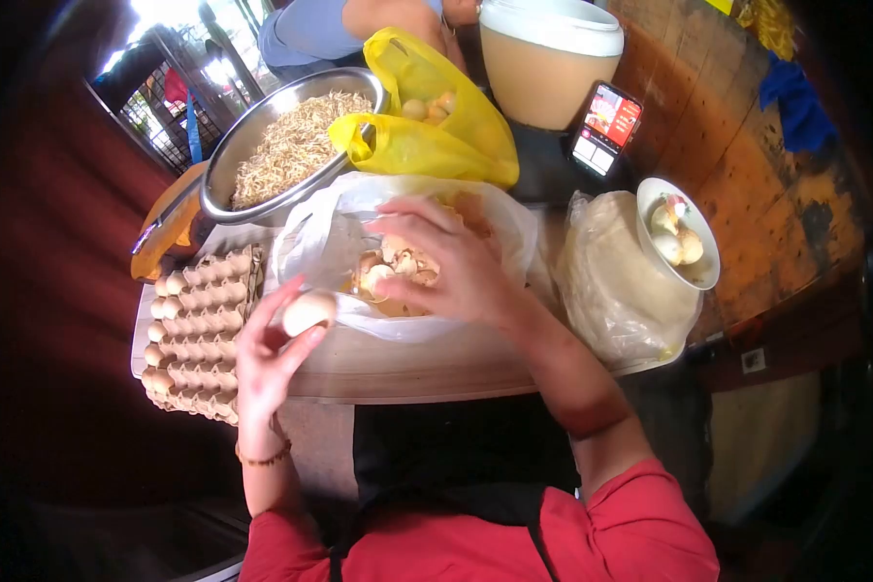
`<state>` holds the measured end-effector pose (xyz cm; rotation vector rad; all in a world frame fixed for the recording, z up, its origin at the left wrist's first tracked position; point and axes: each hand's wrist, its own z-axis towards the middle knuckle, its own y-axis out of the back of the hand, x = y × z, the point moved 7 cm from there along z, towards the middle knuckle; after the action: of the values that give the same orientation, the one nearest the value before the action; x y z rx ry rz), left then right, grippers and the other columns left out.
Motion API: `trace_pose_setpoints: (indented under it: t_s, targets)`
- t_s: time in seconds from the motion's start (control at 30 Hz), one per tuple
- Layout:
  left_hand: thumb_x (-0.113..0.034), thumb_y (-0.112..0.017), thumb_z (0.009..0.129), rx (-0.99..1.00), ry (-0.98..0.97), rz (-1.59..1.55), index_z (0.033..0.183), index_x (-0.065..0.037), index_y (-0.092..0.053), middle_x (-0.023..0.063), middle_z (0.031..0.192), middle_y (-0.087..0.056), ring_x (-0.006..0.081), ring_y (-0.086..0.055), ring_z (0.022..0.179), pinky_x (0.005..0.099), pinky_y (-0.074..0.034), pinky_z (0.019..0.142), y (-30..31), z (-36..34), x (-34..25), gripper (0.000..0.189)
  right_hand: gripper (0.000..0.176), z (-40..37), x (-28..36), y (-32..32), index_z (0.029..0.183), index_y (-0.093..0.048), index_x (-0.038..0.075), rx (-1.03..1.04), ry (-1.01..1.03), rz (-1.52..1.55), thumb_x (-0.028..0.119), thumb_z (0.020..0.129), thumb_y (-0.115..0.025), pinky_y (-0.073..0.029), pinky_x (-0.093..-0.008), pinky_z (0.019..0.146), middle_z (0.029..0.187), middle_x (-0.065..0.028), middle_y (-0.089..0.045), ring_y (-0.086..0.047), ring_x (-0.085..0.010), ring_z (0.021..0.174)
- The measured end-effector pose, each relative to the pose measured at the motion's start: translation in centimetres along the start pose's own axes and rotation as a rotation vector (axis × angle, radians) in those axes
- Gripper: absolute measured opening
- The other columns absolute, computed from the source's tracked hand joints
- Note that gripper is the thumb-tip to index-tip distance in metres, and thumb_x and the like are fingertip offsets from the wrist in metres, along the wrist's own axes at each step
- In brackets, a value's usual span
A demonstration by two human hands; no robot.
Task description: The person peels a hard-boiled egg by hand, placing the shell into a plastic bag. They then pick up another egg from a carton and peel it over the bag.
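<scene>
My left hand (267,359) holds a pale egg (307,312) between thumb and fingers, just right of an egg tray (199,335) full of several eggs. My right hand (451,262) reaches over an open white plastic bag (320,238) and its fingers touch broken eggshells (393,272) lying inside. Whether the right fingers pinch a shell piece is unclear.
A steel bowl of bean sprouts (281,145) stands at the back, beside a yellow bag (427,126) with eggs. A beige jar (548,63), a phone (606,128), a white bowl with peeled eggs (677,233) on a clear bag and another person's arm (378,19) lie beyond.
</scene>
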<state>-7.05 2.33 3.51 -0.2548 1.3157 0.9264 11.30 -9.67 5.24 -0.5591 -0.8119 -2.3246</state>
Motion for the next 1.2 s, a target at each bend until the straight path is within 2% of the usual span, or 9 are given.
trace_pose_setpoints:
  t_s: [0.1, 0.17, 0.23, 0.33, 0.47, 0.8, 0.87, 0.97, 1.2]
  targets:
    - [-0.003, -0.071, 0.079, 0.262, 0.111, -0.449, 0.126, 0.002, -0.052, 0.0074, 0.108, -0.062, 0.0143, -0.058, 0.103, 0.0266, -0.045, 0.091, -4.0, 3.3, 0.1, 0.051, 0.063, -0.2, -0.3, -1.7, 0.132, -0.050, 0.010, 0.087, -0.005, 0.196, 0.022, 0.076, -0.076, -0.037, -0.0357, 0.103, 0.137, -0.0104, -0.047, -0.044, -0.0249, 0.128]
    - [-0.010, -0.067, 0.085, 0.317, 0.095, -0.457, 0.123, 0.003, -0.053, 0.0056, 0.106, -0.062, 0.0114, -0.058, 0.099, 0.0250, -0.045, 0.087, -6.5, 5.8, -0.2, 0.043, 0.069, -0.2, -0.8, -1.5, 0.138, -0.044, 0.010, 0.073, 0.005, 0.154, 0.021, 0.077, -0.075, -0.038, -0.0351, 0.102, 0.141, -0.0111, -0.045, -0.045, -0.0248, 0.128]
    - [-0.016, -0.059, 0.092, 0.338, 0.133, -0.621, 0.121, 0.003, -0.053, 0.0043, 0.105, -0.062, 0.0085, -0.058, 0.094, 0.0234, -0.045, 0.079, -8.9, 7.9, -0.2, 0.035, 0.069, -0.2, -2.4, 0.0, 0.137, -0.041, 0.002, -0.071, -0.087, 0.134, 0.024, 0.080, -0.074, -0.043, -0.0378, 0.097, 0.127, -0.0202, -0.055, -0.055, -0.0340, 0.116]
    - [-0.022, -0.051, 0.097, 0.399, 0.100, -0.692, 0.120, 0.003, -0.054, 0.0043, 0.103, -0.063, 0.0068, -0.057, 0.088, 0.0216, -0.044, 0.073, -11.6, 9.8, -0.2, 0.034, 0.064, -0.2, -3.7, 1.5, 0.136, -0.043, 0.002, -0.179, -0.113, 0.198, 0.020, 0.082, -0.072, -0.046, -0.0351, 0.092, 0.121, -0.0211, -0.059, -0.060, -0.0301, 0.110]
    - [-0.024, -0.050, 0.098, 0.377, 0.102, -0.704, 0.120, 0.004, -0.054, 0.0059, 0.100, -0.063, 0.0077, -0.058, 0.083, 0.0225, -0.046, 0.070, -12.5, 9.9, 0.0, 0.036, 0.055, -0.6, -5.0, 1.9, 0.135, -0.047, 0.005, -0.193, -0.222, 0.248, 0.010, 0.084, -0.067, -0.047, -0.0301, 0.090, 0.123, -0.0131, -0.060, -0.058, -0.0166, 0.111]
    - [-0.024, -0.052, 0.097, 0.408, 0.048, -0.672, 0.119, 0.004, -0.056, 0.0085, 0.105, -0.064, 0.0112, -0.061, 0.089, 0.0251, -0.049, 0.073, -11.3, 9.5, 1.3, 0.036, 0.051, -0.5, -3.9, 0.8, 0.135, -0.049, 0.005, -0.127, -0.192, 0.153, 0.009, 0.086, -0.063, -0.045, -0.0324, 0.093, 0.125, -0.0142, -0.059, -0.059, -0.0221, 0.110]
    - [-0.023, -0.052, 0.097, 0.425, 0.038, -0.664, 0.118, 0.004, -0.057, 0.0080, 0.104, -0.065, 0.0109, -0.060, 0.089, 0.0253, -0.049, 0.073, -11.2, 9.5, 1.2, 0.035, 0.053, -0.5, -3.8, 0.8, 0.135, -0.046, 0.005, -0.145, -0.118, 0.083, 0.018, 0.087, -0.065, -0.046, -0.0356, 0.090, 0.118, -0.0230, -0.059, -0.061, -0.0307, 0.107]
    - [-0.022, -0.052, 0.097, 0.403, 0.033, -0.646, 0.118, 0.004, -0.057, 0.0076, 0.103, -0.065, 0.0108, -0.061, 0.089, 0.0253, -0.049, 0.074, -11.2, 9.4, 0.9, 0.034, 0.053, -0.6, -4.0, 0.7, 0.136, -0.046, 0.004, -0.138, -0.152, 0.101, 0.019, 0.088, -0.064, -0.045, -0.0364, 0.092, 0.120, -0.0224, -0.059, -0.059, -0.0329, 0.109]
    - [-0.021, -0.053, 0.096, 0.380, 0.043, -0.648, 0.117, 0.004, -0.057, 0.0065, 0.101, -0.065, 0.0105, -0.061, 0.088, 0.0250, -0.050, 0.075, -11.2, 9.4, 0.9, 0.033, 0.048, -0.5, -3.6, 0.8, 0.135, -0.048, 0.005, -0.146, -0.114, 0.023, 0.010, 0.089, -0.059, -0.045, -0.0336, 0.093, 0.125, -0.0165, -0.059, -0.059, -0.0277, 0.112]
